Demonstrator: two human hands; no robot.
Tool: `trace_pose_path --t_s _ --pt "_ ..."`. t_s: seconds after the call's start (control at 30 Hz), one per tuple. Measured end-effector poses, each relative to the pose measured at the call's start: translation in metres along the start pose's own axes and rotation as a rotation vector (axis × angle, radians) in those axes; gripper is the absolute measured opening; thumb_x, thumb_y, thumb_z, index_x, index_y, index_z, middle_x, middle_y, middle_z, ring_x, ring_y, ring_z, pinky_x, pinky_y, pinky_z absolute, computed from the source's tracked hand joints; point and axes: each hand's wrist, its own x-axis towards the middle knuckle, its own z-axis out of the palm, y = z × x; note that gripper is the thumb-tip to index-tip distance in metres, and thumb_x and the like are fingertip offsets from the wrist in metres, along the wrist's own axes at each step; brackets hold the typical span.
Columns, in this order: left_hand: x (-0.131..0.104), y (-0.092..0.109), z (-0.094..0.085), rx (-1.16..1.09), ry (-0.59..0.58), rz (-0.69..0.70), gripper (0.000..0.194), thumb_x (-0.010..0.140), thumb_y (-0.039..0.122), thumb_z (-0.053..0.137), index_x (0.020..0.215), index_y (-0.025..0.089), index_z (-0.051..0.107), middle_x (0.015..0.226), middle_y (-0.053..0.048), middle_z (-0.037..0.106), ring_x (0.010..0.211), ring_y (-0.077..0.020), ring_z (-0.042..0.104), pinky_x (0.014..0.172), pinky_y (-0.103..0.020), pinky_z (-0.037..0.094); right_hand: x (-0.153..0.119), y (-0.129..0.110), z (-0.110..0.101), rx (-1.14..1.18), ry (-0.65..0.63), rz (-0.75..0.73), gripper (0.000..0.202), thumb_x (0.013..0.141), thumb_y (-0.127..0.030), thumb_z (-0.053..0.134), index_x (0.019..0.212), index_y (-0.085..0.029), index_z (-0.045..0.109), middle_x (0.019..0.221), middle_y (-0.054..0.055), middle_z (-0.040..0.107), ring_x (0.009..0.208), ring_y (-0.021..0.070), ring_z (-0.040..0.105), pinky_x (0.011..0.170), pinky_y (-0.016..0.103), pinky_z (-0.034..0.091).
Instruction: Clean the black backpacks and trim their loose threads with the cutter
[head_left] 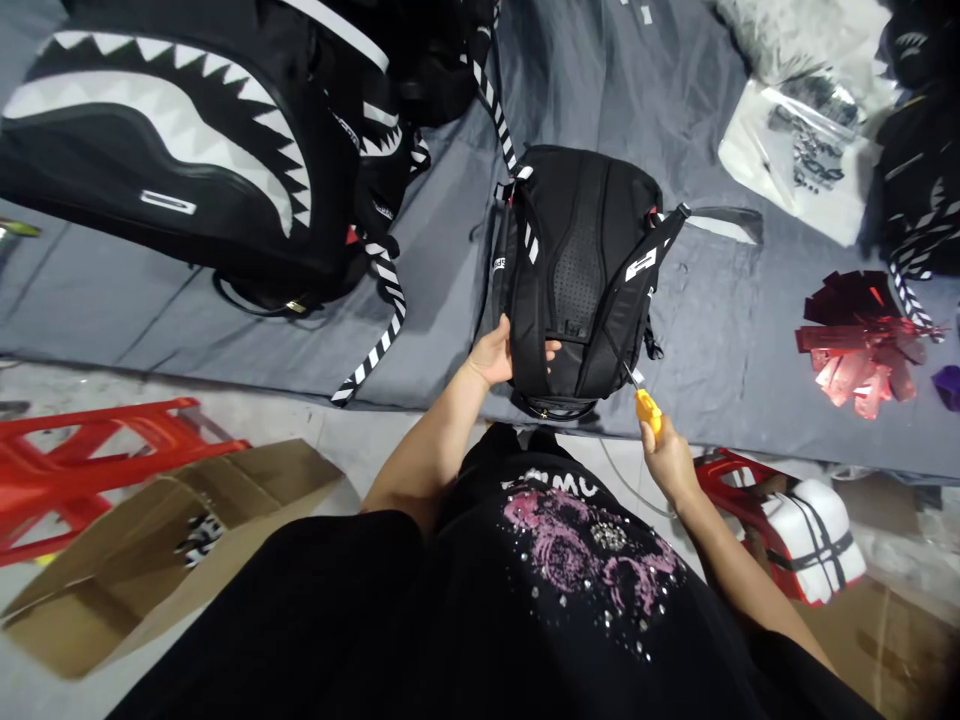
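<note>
A black backpack point(576, 250) lies on the grey cloth with its back panel and shoulder straps facing up. My left hand point(495, 352) is wrapped around the lower part of its left shoulder strap point(529, 320), and the fingertips show on the strap's inner side. In my right hand point(667, 458) is a yellow-handled tool point(648, 410) with a thin dark metal end. Its tip reaches the backpack's lower right side, by the base of the other strap point(637, 270); I cannot make out the exact kind of tool.
Black backpacks with white shark-teeth prints point(161, 140) lie at left on the cloth-covered table point(442, 270). Right are plastic bags of small dark parts point(806, 150), red foil strips point(862, 345) and more black bags point(919, 180). Below stand a cardboard box point(172, 540) and red stools point(97, 450).
</note>
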Motion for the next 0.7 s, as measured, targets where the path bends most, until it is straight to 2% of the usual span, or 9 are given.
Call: trace_pose_path --t_s 0.13,0.23,0.3,0.4,0.5,0.57,0.7 --pt "0.007 0.007 0.000 0.039 0.015 -0.196 0.091 0.094 0.071 0.014 0.109 -0.002 0.066 0.111 -0.028 0.069 0.085 -0.0260 0.073 0.091 -0.046 0.054 0.008 -0.008 0.003 0.033 0.014 0.028 0.036 0.099 -0.043 0.033 0.109 -0.015 0.055 0.075 0.010 0.065 0.067 0.0253 0.064 0.055 0.029 0.031" --pt "0.012 0.010 0.003 0.053 0.102 -0.212 0.091 0.094 0.069 0.012 0.094 0.000 0.070 0.087 -0.022 0.074 0.074 -0.0239 0.073 0.084 -0.043 0.057 0.000 -0.011 0.005 0.063 0.025 0.047 0.036 0.098 -0.043 0.034 0.109 -0.016 0.054 0.076 0.011 0.066 0.068 0.0258 0.064 0.056 0.030 0.033" --pt "0.014 0.010 0.007 0.043 0.151 -0.183 0.084 0.095 0.068 0.017 0.088 0.003 0.070 0.080 -0.017 0.074 0.070 -0.0227 0.073 0.082 -0.042 0.058 -0.021 -0.010 0.009 0.095 0.028 0.091 0.036 0.098 -0.044 0.034 0.108 -0.016 0.054 0.073 0.010 0.065 0.067 0.0260 0.064 0.056 0.030 0.034" --pt "0.014 0.009 0.014 0.028 0.164 -0.169 0.075 0.098 0.062 0.020 0.092 0.005 0.069 0.086 -0.015 0.075 0.072 -0.0220 0.073 0.081 -0.043 0.059 -0.069 -0.011 0.023 0.167 0.013 0.172 0.038 0.098 -0.047 0.030 0.104 -0.018 0.053 0.068 0.008 0.063 0.064 0.0254 0.064 0.054 0.029 0.035" --pt "0.012 0.009 0.021 0.030 0.138 -0.200 0.073 0.099 0.059 0.018 0.102 0.005 0.067 0.097 -0.017 0.075 0.076 -0.0217 0.073 0.079 -0.042 0.059 -0.109 -0.027 0.041 0.225 -0.069 0.159 0.038 0.099 -0.049 0.027 0.105 -0.020 0.052 0.067 0.005 0.063 0.063 0.0239 0.064 0.054 0.028 0.036" --pt "0.012 0.011 0.026 0.033 0.125 -0.222 0.073 0.099 0.061 0.020 0.107 0.005 0.066 0.103 -0.018 0.074 0.077 -0.0213 0.073 0.080 -0.041 0.059 -0.118 -0.045 0.052 0.221 -0.137 0.112 0.037 0.100 -0.047 0.026 0.108 -0.020 0.051 0.071 0.005 0.066 0.065 0.0228 0.065 0.056 0.028 0.036" --pt "0.018 0.015 0.035 0.084 0.133 -0.245 0.068 0.098 0.061 0.022 0.106 0.009 0.065 0.098 -0.015 0.074 0.075 -0.0209 0.072 0.078 -0.042 0.059 -0.102 -0.073 0.064 0.102 -0.234 0.134 0.033 0.102 -0.043 0.030 0.111 -0.019 0.051 0.081 0.008 0.070 0.073 0.0221 0.068 0.059 0.027 0.034"
